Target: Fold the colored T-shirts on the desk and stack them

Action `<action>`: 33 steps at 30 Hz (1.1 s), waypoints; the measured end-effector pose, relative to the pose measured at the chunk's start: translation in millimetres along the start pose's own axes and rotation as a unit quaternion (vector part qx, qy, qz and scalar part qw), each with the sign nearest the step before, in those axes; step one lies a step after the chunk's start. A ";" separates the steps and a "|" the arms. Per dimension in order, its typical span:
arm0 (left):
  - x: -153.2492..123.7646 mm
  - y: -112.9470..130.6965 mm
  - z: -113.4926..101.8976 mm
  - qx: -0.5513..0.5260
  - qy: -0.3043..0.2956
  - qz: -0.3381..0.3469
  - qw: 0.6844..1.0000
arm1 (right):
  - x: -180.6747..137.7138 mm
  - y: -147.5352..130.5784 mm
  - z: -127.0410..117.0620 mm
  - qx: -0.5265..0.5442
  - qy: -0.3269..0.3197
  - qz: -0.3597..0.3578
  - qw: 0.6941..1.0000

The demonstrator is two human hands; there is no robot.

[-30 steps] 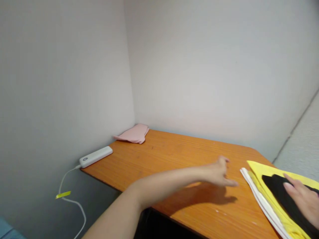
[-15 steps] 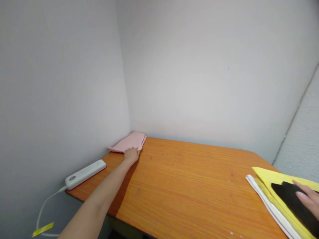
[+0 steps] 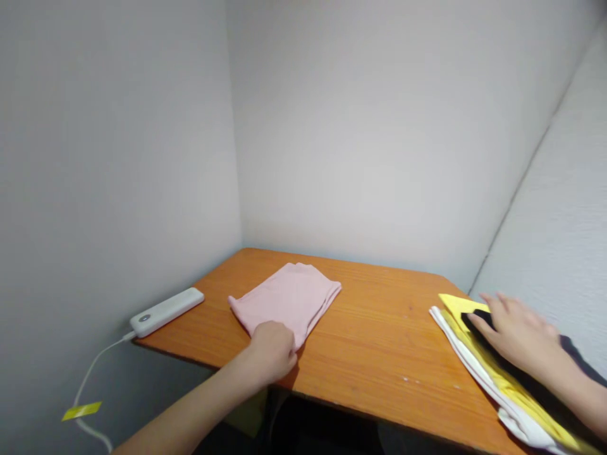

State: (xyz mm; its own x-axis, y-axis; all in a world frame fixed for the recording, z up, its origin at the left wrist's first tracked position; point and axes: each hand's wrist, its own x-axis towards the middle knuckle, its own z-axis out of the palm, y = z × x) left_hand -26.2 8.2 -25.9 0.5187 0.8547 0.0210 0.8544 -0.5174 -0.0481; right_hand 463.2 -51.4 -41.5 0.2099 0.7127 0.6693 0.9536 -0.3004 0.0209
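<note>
Gripping the near corner of the pink cloth [image 3: 289, 300] with the left hand [image 3: 272, 351], fingers curled shut over the hem and knuckles turned up (fingertips hidden under the palm). Lying flat and folded on the orange surface [image 3: 379, 341], bulk spreading away from the fingers toward the far wall. Stretching the left forearm in from below the near edge, low and nearly straight, wrist about level with the cloth. Pressing the right hand [image 3: 515, 332] palm down, well to the right of the pink cloth, fingers wide and flat on a black garment [image 3: 576, 354] topping a yellow cloth [image 3: 453, 303] and a white cloth [image 3: 467, 360]. Sitting just left of the pink cloth: a white power bank [image 3: 167, 311], its cable [image 3: 95, 366] dangling off the edge and carrying a yellow tag [image 3: 81, 411].
</note>
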 end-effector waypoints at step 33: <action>5.6 41.2 62.9 -0.682 0.023 0.049 0.729 | -74.4 -272.6 -22.2 0.559 -0.470 0.095 0.677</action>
State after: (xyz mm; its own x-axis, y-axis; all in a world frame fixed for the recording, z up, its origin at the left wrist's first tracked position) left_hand 10.0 -5.7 -90.6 0.5528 0.8247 0.1194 0.0310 -0.1636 0.9860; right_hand 182.8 -36.7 -80.5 -0.1050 0.9746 -0.1978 0.3487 -0.1502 -0.9251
